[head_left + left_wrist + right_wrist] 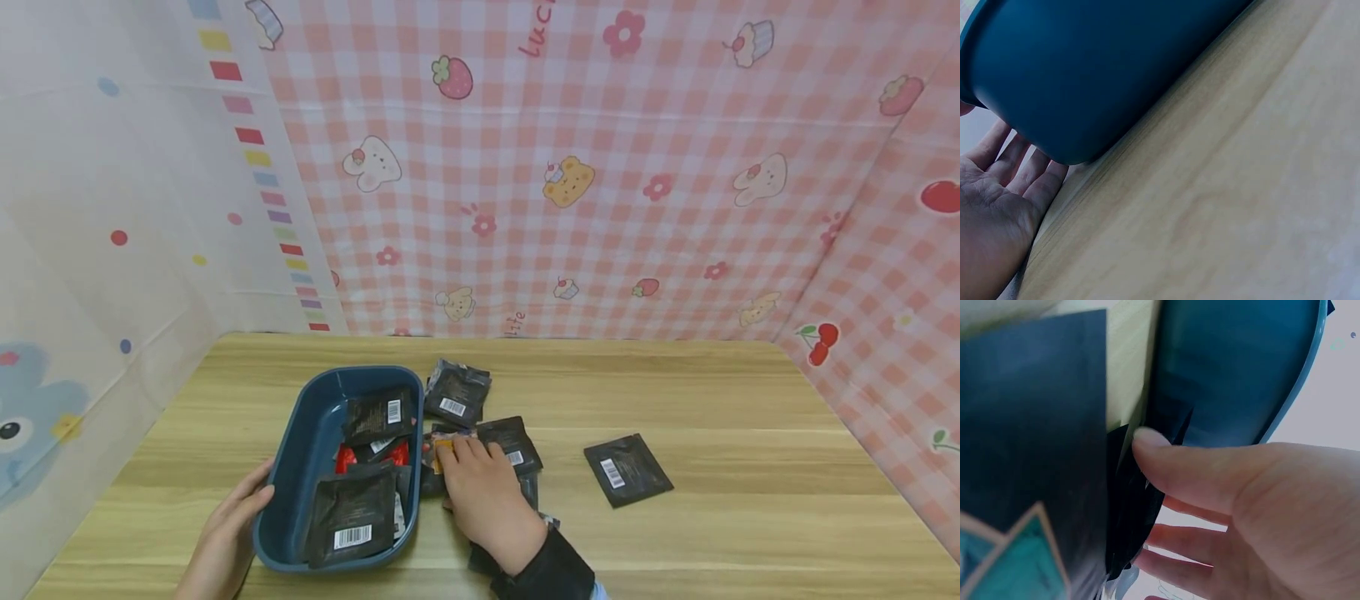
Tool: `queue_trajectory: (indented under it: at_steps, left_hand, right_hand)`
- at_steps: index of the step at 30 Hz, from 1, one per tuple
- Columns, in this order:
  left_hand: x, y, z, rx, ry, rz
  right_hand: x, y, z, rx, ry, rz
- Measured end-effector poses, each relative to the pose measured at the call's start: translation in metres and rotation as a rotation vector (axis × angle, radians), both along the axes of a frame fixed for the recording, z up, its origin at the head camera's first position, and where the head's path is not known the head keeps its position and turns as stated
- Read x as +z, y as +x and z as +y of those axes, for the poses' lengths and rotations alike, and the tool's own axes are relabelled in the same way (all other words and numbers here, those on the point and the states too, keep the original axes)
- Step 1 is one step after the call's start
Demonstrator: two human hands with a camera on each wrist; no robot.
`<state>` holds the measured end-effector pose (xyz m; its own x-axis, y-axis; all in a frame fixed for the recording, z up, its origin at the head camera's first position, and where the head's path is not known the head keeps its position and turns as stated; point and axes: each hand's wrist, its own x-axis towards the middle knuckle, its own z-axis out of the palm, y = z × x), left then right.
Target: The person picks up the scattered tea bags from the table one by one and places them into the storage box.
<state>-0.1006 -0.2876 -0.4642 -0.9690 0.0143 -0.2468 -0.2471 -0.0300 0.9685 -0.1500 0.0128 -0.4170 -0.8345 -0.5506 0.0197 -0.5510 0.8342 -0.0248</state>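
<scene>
My left hand (228,533) rests against the outer left side of a blue plastic bin (292,467). In the left wrist view its fingers (1013,165) extend to the wall of the bin. Inside the bin lie several flat black packets (345,517) with white barcode labels, and a red one (347,458) shows under them. My right hand (487,492) reaches over a loose pile beside the bin, fingertips on a packet with an orange patch (444,450). In the right wrist view the thumb and fingers stand apart around dark packet edges (1129,506), the fingers fairly straight.
More black packets (457,393) lie behind the pile, close to the bin's right wall. A single black packet (628,469) lies apart on the right of the wooden table (720,533). Patterned cloth (570,242) hangs at the back and both sides.
</scene>
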Motion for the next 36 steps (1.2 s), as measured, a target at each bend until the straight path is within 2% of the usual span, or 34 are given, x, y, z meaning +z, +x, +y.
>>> queue_trajectory:
  at_steps: [3,9,12,16,21,28,36]
  left_hand:
    - [0.0,0.0,0.0,0.005,-0.009,-0.002]
    - [0.0,0.0,0.001,0.006,0.011,0.002]
    - [0.0,0.0,0.0,-0.001,0.008,0.004]
    - [-0.001,0.0,-0.001,-0.009,-0.023,0.003]
    - [-0.002,0.0,-0.001,-0.007,-0.052,-0.011]
    - [0.001,0.001,0.001,-0.003,0.0,-0.002]
    - [0.001,0.001,0.001,-0.001,-0.005,0.004]
  right_hand:
    - [0.001,0.0,0.0,0.004,-0.008,0.022]
    - [0.006,0.001,-0.001,-0.005,-0.032,-0.007]
    - [0.01,0.002,-0.001,-0.006,-0.025,0.006]
    - [0.013,0.002,0.001,-0.01,-0.023,0.062]
    - [0.017,0.0,0.003,-0.036,-0.082,0.145]
    - [0.027,0.001,0.007,-0.098,-0.159,0.251]
    - [0.045,0.011,0.003,-0.048,-0.292,0.368]
